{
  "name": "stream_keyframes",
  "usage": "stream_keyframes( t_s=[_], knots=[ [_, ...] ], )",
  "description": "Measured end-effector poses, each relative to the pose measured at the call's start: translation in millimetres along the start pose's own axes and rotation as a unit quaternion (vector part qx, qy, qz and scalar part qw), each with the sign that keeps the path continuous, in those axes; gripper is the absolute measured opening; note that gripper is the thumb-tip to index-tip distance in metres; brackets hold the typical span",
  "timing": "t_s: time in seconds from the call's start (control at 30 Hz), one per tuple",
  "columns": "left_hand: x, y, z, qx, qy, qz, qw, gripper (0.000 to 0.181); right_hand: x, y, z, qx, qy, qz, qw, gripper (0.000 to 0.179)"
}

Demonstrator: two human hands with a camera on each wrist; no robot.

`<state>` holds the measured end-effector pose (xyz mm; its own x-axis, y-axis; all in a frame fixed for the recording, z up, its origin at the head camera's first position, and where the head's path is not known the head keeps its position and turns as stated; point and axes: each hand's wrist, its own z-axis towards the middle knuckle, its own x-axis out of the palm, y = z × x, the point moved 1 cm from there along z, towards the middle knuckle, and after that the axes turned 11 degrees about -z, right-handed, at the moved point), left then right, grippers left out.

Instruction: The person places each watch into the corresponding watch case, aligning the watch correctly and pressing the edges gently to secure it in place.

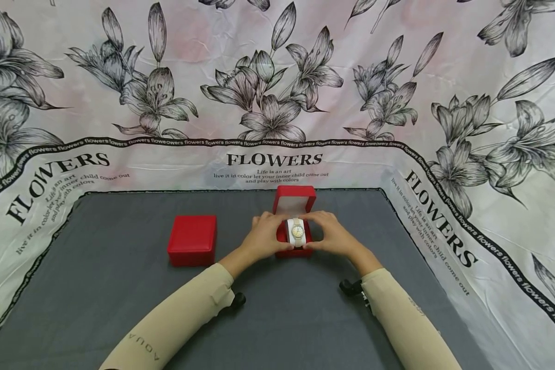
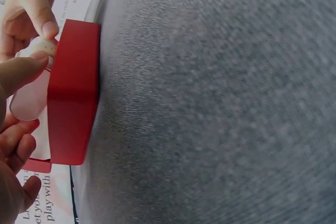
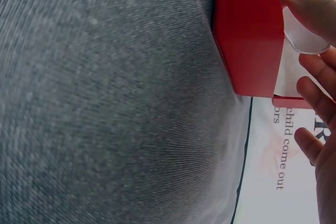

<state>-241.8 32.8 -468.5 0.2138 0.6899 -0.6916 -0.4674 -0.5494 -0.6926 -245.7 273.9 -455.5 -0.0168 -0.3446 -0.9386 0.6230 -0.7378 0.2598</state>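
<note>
A wristwatch (image 1: 298, 232) with a gold-toned round face and a pale strap is wrapped round a white cushion (image 1: 291, 226), at the opening of a red watch box (image 1: 296, 253). The box's lid (image 1: 296, 191) stands up at the back. My left hand (image 1: 264, 237) grips the watch on its cushion from the left, its thumb at the near end of the strap. From the right, my right hand (image 1: 336, 237) grips it the same way. The wrist views show the cushion's pale rounded ends (image 2: 30, 98) above the box wall; the fingertips behind are partly hidden.
A second red box (image 1: 192, 240), its lid down, sits to the left on the grey cloth (image 1: 277, 318). Behind and to the sides runs a white cover (image 1: 180, 164) printed with flowers and lettering.
</note>
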Motion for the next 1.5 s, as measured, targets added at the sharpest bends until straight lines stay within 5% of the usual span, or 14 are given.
stream_keyframes(
  t_s=[0.57,1.5],
  knots=[
    [2.0,3.1,3.6,-0.03,0.007,-0.005,0.9995,0.071,-2,-2,5.8,0.031,0.064,0.046,0.9964,0.072],
    [1.6,-2.6,6.6,-0.023,0.008,0.025,0.9994,0.067,1,-11,7.9,0.035,0.06,0.064,0.9955,0.071]
  ],
)
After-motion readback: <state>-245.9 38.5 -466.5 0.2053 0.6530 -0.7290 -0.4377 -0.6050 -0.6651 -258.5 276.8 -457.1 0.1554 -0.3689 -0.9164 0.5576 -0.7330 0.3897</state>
